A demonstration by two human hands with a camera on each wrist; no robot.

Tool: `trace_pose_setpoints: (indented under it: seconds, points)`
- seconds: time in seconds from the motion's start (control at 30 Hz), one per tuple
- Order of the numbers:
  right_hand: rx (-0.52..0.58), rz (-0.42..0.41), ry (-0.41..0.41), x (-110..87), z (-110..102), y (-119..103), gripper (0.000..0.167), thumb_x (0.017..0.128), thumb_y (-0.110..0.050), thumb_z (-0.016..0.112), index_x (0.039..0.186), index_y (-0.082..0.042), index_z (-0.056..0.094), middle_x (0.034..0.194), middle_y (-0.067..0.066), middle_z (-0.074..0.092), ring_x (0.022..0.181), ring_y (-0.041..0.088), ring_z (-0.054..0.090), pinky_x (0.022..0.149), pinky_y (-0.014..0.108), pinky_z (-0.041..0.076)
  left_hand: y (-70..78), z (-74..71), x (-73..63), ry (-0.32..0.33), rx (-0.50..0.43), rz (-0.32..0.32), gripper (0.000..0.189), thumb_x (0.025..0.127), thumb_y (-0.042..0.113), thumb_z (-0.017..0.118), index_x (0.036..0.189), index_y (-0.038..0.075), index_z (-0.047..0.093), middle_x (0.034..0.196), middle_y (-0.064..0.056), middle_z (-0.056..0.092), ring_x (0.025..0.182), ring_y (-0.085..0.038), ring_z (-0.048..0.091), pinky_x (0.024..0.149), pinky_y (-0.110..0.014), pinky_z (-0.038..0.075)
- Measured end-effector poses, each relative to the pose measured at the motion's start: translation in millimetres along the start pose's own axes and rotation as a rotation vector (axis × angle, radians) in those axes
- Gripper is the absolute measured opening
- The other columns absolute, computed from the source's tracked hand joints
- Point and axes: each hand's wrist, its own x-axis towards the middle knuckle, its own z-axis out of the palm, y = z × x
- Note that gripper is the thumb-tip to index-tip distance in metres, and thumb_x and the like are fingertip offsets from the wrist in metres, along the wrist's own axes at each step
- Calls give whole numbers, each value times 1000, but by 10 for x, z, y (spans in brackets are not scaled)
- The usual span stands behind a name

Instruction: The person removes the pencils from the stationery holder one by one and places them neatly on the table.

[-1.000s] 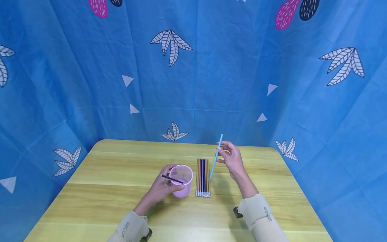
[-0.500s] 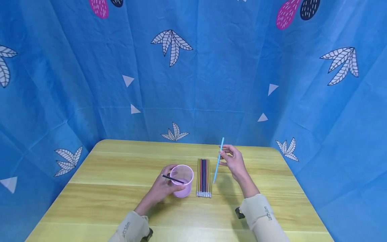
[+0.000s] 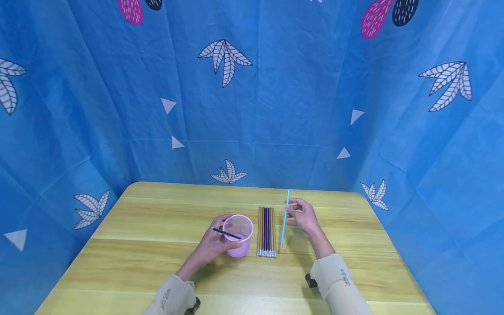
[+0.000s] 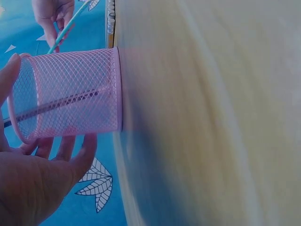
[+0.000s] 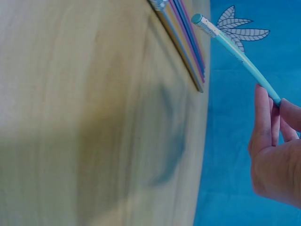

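Note:
My left hand [image 3: 209, 246] grips a pink mesh pen cup [image 3: 241, 250] by its side, thumb towards me and fingers around the far side. Inside the cup a dark pencil [image 3: 225, 233] leans, its upper end sticking out over the rim beside the hand. My right hand [image 3: 306, 217] pinches a light blue pencil [image 3: 284, 228] between thumb and fingers, its eraser end pointing down towards me. In the right wrist view, the green-blue eraser [image 5: 197, 19] and pale ferrule show clearly. Between cup and right hand lies a tidy row of pencils [image 3: 267, 229], eraser ends nearest me.
The wooden table [image 3: 157, 218] carries the cup and the pencil row. Behind it and at both sides hangs a blue curtain [image 3: 291, 109] printed with leaves and triangles. The table's back edge runs just beyond the right hand.
My right hand has come down and slightly nearer to me with the light blue pencil, which now stands straighter in the head view. The left hand and cup have stayed in place.

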Motion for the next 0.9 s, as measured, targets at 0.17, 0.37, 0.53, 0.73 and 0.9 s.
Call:
trace_pose_setpoints:
  seconds: [0.17,0.37,0.53,0.73,0.9]
  points:
    - [-7,49,17,19,9,88,33,103,-4,60,135,4,59,106,11,59,86,17,63,89,42,65,4,3,-2,12,4,0,89,77,22,92,152,17,45,148,-13,53,135,-37,52,114,-64,43]
    - [-26,81,26,39,39,172,34,101,-4,62,134,4,60,102,10,61,83,17,62,85,39,65,4,-5,0,-1,16,6,90,76,25,92,152,18,44,148,-13,52,135,-38,52,114,-64,43]
    - [-18,101,37,45,85,227,34,99,-1,64,132,6,62,99,9,63,81,17,62,78,36,66,2,-6,-2,-4,10,2,91,77,24,92,153,17,43,149,-13,51,135,-39,52,114,-63,44]
    - [-24,124,66,69,137,296,34,96,1,66,130,6,64,95,9,63,78,18,62,71,32,66,11,0,-11,2,0,-3,90,77,23,92,153,16,44,149,-13,51,135,-40,53,114,-64,43]
    - [-33,140,84,77,158,315,33,96,0,67,129,6,65,95,10,63,77,18,62,71,32,66,14,-2,-18,0,2,-3,90,77,23,92,153,18,44,150,-13,52,136,-39,52,115,-65,42]
